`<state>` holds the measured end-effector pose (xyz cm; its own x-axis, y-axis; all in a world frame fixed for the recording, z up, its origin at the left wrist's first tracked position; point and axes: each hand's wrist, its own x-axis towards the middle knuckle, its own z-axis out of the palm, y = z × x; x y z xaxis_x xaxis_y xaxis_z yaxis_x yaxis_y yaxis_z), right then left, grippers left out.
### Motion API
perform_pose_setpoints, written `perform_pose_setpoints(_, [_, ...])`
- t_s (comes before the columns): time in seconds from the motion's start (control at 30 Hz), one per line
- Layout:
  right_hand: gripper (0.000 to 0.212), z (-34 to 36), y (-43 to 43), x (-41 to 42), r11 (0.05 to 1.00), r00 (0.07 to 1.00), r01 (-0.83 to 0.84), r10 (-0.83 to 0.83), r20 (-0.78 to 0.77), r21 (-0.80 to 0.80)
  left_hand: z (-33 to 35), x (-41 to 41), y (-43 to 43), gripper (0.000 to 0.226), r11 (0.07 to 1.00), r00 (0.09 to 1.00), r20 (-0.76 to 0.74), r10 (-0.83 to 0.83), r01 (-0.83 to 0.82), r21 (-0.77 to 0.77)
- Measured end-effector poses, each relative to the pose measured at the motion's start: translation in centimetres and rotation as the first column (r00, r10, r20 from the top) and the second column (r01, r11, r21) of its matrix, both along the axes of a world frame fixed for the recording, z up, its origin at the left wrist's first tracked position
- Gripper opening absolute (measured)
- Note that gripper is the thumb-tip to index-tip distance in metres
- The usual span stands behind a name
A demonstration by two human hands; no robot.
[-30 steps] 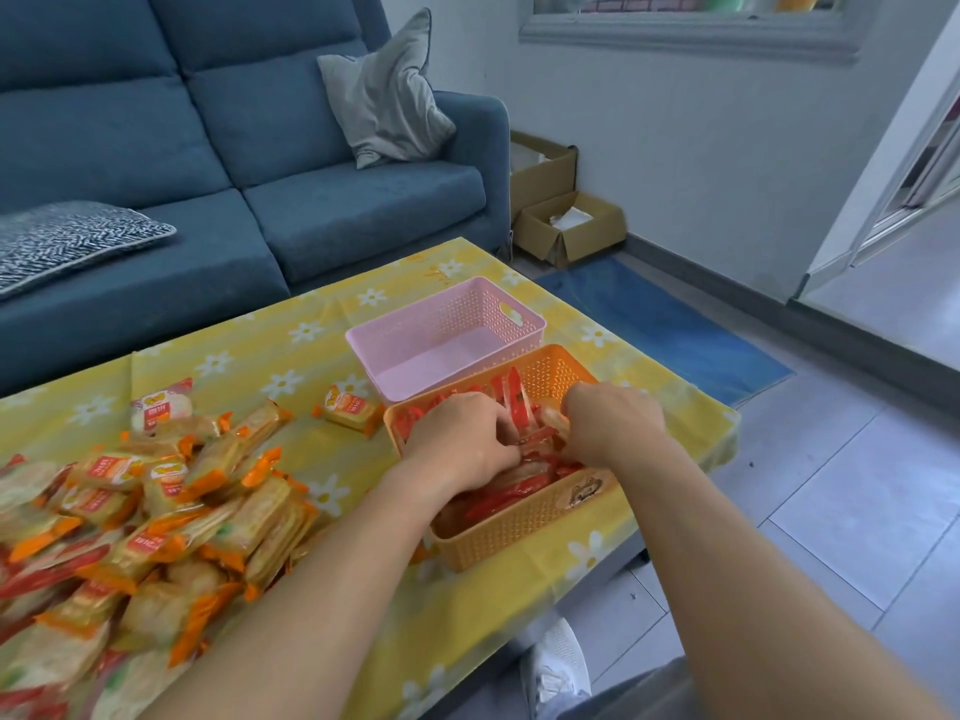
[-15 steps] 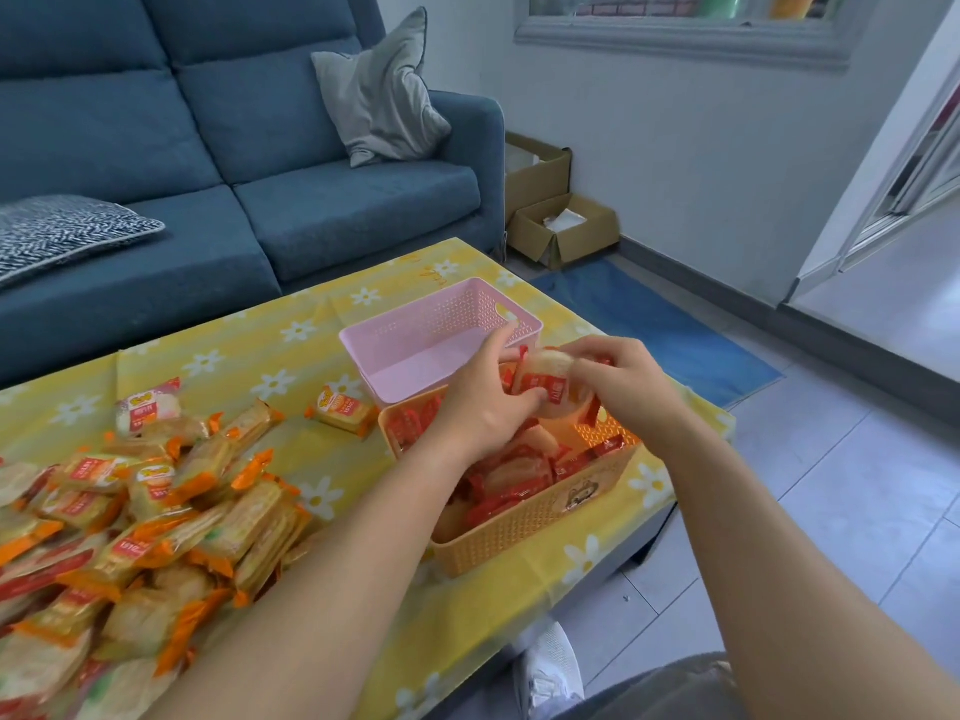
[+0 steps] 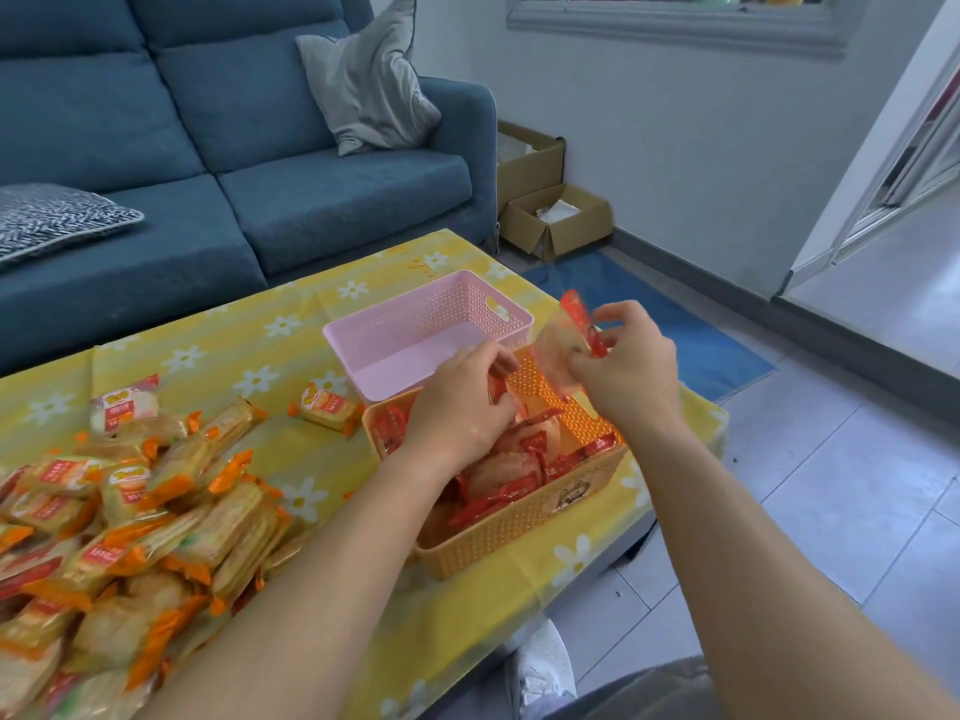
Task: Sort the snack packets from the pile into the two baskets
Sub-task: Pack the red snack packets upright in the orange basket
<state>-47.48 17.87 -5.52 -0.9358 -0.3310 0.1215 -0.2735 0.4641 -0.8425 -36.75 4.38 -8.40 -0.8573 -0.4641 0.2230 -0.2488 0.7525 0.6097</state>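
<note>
At frame centre, above the orange woven-plastic basket (image 3: 519, 527), the right hand (image 3: 631, 379) pinched a red-edged clear snack packet (image 3: 563, 350) while the left hand (image 3: 465, 407) gripped a second red packet (image 3: 500, 391).

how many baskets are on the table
2. The pink basket is the farther one; the orange basket sits right in front of it, nearer the camera, holding red packets. No others seem hidden.

Left hand (image 3: 465, 402): knuckles up, fingers curled, pinching a red-edged packet (image 3: 500, 391).
Right hand (image 3: 631, 366): higher, fingertips pinching a clear packet (image 3: 563, 350).
Forearms: bare, stretched forward.
</note>
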Motion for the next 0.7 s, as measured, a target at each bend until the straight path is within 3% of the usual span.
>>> perform_pose_setpoints(0.07, [0.034,-0.8,-0.5,0.6,0.983,0.986,-0.031,0.059,-0.153,0.181,-0.3,0.3,-0.1,0.015,0.995,0.99,0.137,0.011,0.003,-0.101])
perform_pose_setpoints(0.17, [0.015,-2.6,-1.9,1.2,0.925,0.961,-0.07,0.163,-0.223,0.373,-0.8,0.4,0.5,0.032,0.976,0.962,0.274,0.011,0.05,-0.211])
perform_pose_setpoints(0.27, [0.013,-3.2,-2.9,1.4,0.885,0.968,-0.213,0.249,-0.034,0.415,-0.9,0.3,0.6,0.045,0.956,0.955,0.297,-0.005,0.092,-0.28])
perform_pose_setpoints(0.37, [0.029,-3.1,-2.7,0.8,0.842,0.906,-0.415,0.347,0.243,0.344,-0.8,0.4,0.1,0.026,0.959,0.963,0.268,0.01,0.067,-0.277])
perform_pose_setpoints(0.43, [0.028,-2.8,-2.4,0.4,0.882,0.904,-0.392,0.318,0.284,0.262,-0.8,0.6,-0.1,0.016,0.977,0.97,0.243,0.0,0.052,-0.207])
perform_pose_setpoints(0.5, [0.027,-1.9,-2.0,0.3,0.942,0.961,-0.258,0.228,0.156,0.212,-0.5,0.6,-0.2,0.011,0.995,0.986,0.167,0.005,0.011,-0.095])
perform_pose_setpoints(0.57, [0.029,-0.8,-1.3,0.4,0.984,0.994,-0.102,0.105,-0.016,0.148,0.1,0.6,-0.1,0.01,0.99,0.997,0.042,0.065,-0.07,0.121])
perform_pose_setpoints(0.63, [0.029,0.0,-0.7,0.5,0.994,0.995,-0.02,0.03,-0.099,0.107,0.9,0.4,0.0,0.013,0.925,0.985,-0.033,0.172,-0.15,0.35])
perform_pose_setpoints(0.7, [0.039,0.3,-0.8,0.6,0.989,0.995,-0.084,0.089,-0.036,0.125,1.4,0.0,0.3,0.016,0.855,0.97,-0.046,0.239,-0.188,0.483])
